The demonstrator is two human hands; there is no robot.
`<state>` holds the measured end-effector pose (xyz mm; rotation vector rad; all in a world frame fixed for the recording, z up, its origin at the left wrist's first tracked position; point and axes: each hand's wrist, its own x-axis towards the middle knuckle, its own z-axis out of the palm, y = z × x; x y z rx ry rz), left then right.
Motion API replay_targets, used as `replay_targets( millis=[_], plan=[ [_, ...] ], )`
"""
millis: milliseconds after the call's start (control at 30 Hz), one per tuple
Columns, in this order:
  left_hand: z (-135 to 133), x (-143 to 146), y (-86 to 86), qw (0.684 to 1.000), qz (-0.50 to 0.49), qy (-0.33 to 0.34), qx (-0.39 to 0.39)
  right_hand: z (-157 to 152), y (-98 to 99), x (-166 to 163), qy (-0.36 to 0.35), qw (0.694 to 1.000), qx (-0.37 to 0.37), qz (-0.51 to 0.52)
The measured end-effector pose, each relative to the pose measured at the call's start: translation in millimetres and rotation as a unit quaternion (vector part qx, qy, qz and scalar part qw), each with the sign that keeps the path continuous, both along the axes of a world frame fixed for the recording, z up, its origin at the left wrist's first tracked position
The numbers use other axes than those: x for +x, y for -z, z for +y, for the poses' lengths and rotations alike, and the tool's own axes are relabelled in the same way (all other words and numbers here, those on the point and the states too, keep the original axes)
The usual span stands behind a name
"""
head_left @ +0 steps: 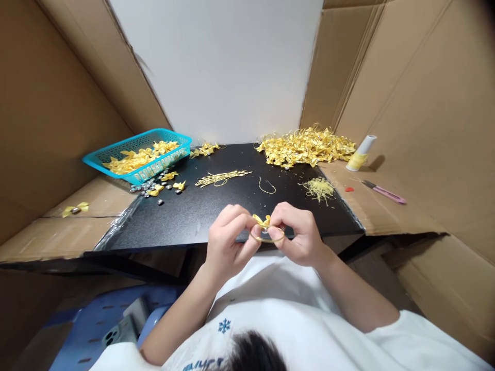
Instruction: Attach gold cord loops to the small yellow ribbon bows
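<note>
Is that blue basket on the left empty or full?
Partly full: a layer of yellow bows covers the bottom of the blue basket.

Left grip (224, 241) and right grip (300, 236) meet fingertip to fingertip, each pinched closed, thumb against forefinger. Forearms bare, converging, wrists angled inward.

A: Is it bright?
B: Yes, bright and even, lit from above. The white wall (220, 72) is nearly washed out.
A: Shadows?
B: Soft ones. The spool (361, 153) throws a short shadow to its right, and it is dark under the desk (216, 206), whose black top carries a dull sheen.
A: Sharp?
B: The left hand (226, 239), the right hand (299, 234) and the yellow bow (264, 221) pinched between them are crisp — no blur. The cardboard walls (425, 103) bow at the edges, and the hair (251, 353) at the bottom is soft.
</note>
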<state>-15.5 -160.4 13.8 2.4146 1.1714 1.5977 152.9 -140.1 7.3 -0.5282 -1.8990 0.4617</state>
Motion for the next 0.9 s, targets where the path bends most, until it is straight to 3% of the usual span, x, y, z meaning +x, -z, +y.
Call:
replay_targets(
  millis=[100, 267, 567, 900],
  plan=[
    [-0.7, -0.8, 0.3, 1.000, 0.001, -0.016, -0.009, 0.3, -1.1, 5.0, -0.010, 1.000, 0.014, -0.023],
    [0.0, -1.9, 1.3, 0.998, 0.018, 0.032, -0.043, 2.6, -6.0, 10.0, 0.012, 0.998, 0.023, -0.064],
    [0.3, -3.1, 0.8, 0.997, 0.043, 0.051, -0.039, 6.2, -10.6, 11.4, 0.043, 0.987, 0.057, -0.142],
    [0.3, -0.2, 1.4, 0.998, 0.040, 0.043, -0.035, 3.3, -4.0, 1.0, 0.132, 0.975, 0.151, -0.095]
  ],
)
